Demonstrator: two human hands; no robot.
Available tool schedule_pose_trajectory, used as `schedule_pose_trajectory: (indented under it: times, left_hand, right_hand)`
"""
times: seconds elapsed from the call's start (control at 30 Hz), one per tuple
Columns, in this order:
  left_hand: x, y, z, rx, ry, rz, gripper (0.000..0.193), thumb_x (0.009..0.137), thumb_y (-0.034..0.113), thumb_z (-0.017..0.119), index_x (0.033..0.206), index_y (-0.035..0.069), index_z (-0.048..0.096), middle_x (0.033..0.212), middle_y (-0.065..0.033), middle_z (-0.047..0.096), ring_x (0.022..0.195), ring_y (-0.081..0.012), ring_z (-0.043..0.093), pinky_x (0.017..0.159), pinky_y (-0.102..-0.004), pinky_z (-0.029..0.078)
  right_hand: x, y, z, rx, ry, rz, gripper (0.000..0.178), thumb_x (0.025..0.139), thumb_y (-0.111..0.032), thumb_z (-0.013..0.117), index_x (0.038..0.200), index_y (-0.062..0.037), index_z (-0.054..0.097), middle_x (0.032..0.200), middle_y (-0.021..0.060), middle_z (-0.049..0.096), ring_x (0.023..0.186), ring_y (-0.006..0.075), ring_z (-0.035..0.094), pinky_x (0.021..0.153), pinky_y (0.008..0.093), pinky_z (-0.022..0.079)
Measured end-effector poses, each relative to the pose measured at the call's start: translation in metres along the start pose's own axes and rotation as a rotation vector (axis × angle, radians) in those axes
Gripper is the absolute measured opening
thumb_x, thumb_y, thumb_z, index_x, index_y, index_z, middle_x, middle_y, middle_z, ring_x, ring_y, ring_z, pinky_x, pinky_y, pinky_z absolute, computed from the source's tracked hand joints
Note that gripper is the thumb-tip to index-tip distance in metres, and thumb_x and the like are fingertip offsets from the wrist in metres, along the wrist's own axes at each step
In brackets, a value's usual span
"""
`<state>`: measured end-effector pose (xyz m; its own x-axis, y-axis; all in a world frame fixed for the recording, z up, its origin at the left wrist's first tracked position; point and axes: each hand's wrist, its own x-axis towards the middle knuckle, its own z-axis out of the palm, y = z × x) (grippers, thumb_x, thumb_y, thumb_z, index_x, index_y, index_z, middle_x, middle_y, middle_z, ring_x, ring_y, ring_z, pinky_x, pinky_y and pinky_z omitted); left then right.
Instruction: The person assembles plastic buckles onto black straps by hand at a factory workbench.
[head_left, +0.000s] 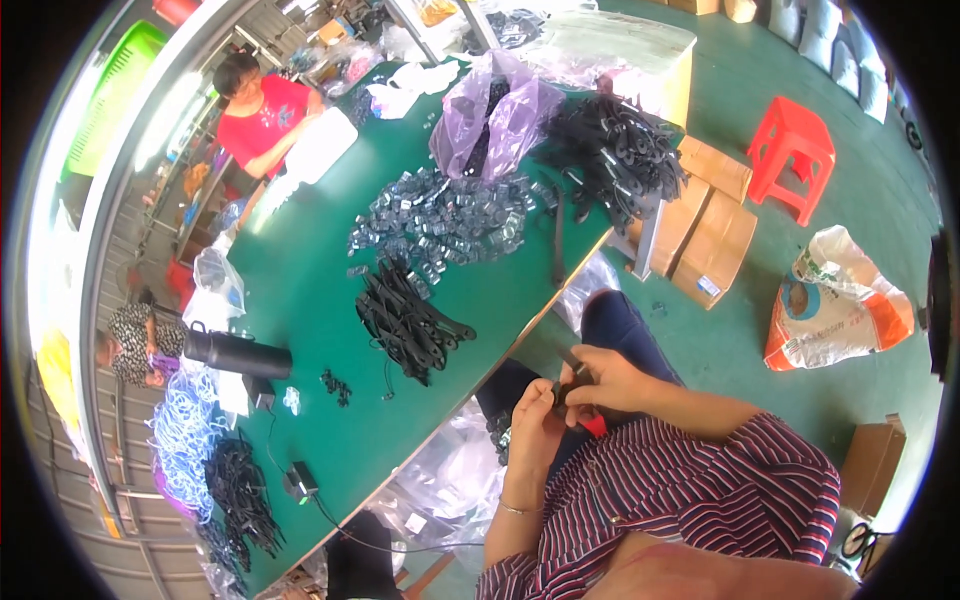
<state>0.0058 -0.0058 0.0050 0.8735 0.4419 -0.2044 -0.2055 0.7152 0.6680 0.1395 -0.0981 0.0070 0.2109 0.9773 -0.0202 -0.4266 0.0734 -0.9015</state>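
A red, white and navy striped cloth shirt is nearest. Before it, the left hand and right hand together pinch a narrow black strap; its long axis, partly hidden, points forward-left.

Head-worn fisheye, looking down, edges unclear

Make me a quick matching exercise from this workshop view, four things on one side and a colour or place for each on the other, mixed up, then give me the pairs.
Column one:
1. Stool
2. Cord pile
3. Large plastic bag
4. Small dark piece

Column two:
A. See-through lilac
B. Between the left hand and right hand
C. Red
D. Light blue

Pairs: 1-C, 2-D, 3-A, 4-B
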Motion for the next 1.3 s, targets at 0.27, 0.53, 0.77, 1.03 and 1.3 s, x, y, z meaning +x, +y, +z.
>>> schedule_pose_trajectory:
  times: [0.27, 0.53, 0.77, 1.03, 1.3]
  left_hand:
    - [-0.01, 0.009, -0.006, 0.251, -0.032, 0.002, 0.011, 0.085, 0.012, 0.051, 0.079, 0.002, 0.05, 0.075, -0.0079, 0.056, 0.064, -0.0164, 0.052, 0.061, -0.0259, 0.041]
    - [-0.006, -0.002, -0.02, 0.152, 0.046, 0.022, 0.004, 0.085, 0.006, 0.054, 0.087, 0.003, 0.052, 0.08, -0.0066, 0.056, 0.068, -0.0133, 0.051, 0.06, -0.0243, 0.041]
    - [-0.001, -0.016, -0.027, 0.092, 0.13, 0.172, 0.019, 0.08, -0.001, 0.059, 0.097, 0.002, 0.054, 0.082, -0.0061, 0.058, 0.067, -0.0121, 0.052, 0.061, -0.0236, 0.044]
    - [-0.01, -0.009, -0.006, 0.633, 0.12, 0.272, 0.018, 0.078, 0.002, 0.064, 0.095, -0.001, 0.057, 0.08, -0.0037, 0.06, 0.066, -0.0071, 0.054, 0.058, -0.0185, 0.044]
    - [-0.016, 0.008, -0.006, 0.863, -0.043, 0.044, 0.012, 0.081, 0.012, 0.06, 0.08, 0.0, 0.061, 0.064, -0.0024, 0.057, 0.054, -0.0051, 0.049, 0.048, -0.0175, 0.036]
  right_hand:
    - [0.0, 0.007, 0.003, -0.074, -0.053, -0.113, 0.018, 0.078, 0.002, 0.062, 0.088, 0.0004, 0.047, 0.088, 0.0069, 0.052, 0.074, 0.0195, 0.063, 0.06, 0.0265, 0.049]
    - [0.007, 0.008, -0.003, -0.753, -0.048, -0.506, 0.027, 0.07, -0.006, 0.071, 0.093, 0.0003, 0.058, 0.091, 0.0096, 0.05, 0.078, 0.0222, 0.055, 0.07, 0.0306, 0.047]
    - [0.004, 0.009, -0.01, -0.864, 0.098, -0.632, 0.021, 0.075, -0.008, 0.066, 0.094, 0.0003, 0.059, 0.09, 0.0101, 0.053, 0.076, 0.0194, 0.056, 0.067, 0.0295, 0.047]
    - [-0.003, 0.011, -0.015, -0.641, -0.015, -0.081, 0.028, 0.086, -0.026, 0.057, 0.077, 0.0004, 0.057, 0.054, 0.0036, 0.052, 0.048, 0.0084, 0.049, 0.045, 0.0241, 0.04]
    - [-0.003, 0.007, -0.007, -0.161, -0.1, 0.269, 0.024, 0.087, -0.023, 0.055, 0.074, -0.0027, 0.055, 0.054, -0.0017, 0.046, 0.043, 0.0051, 0.037, 0.039, 0.0208, 0.028]
